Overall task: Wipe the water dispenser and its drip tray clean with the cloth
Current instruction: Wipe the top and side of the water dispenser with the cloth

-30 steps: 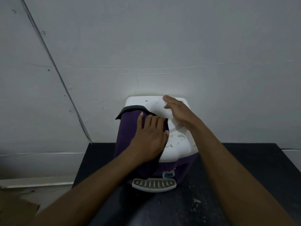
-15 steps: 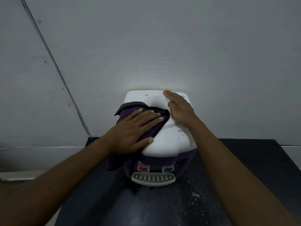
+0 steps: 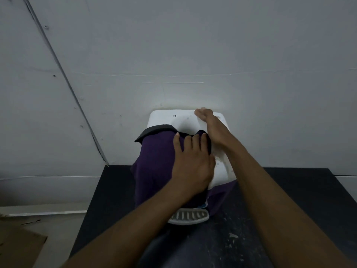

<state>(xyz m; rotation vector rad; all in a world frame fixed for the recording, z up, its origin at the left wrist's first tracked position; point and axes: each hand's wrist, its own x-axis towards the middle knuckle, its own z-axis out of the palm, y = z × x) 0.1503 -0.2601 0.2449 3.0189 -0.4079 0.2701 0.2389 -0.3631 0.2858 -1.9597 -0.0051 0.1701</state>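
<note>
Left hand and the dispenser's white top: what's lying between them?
The purple cloth, flat under the left hand on the water dispenser; head view.

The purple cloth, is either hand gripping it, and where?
Nothing is gripped. The left hand presses flat on the cloth near its upper edge; the right hand rests on the dispenser top.

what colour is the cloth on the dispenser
The cloth is dark purple with a black edge; head view.

Your left grip [image 3: 191, 167] and right grip [image 3: 214, 130] are bare hands. Your left forearm [image 3: 133, 227] and right forearm [image 3: 270, 192] are bare skin right down to the frame's lower edge. Dim light hides finer detail.
</note>
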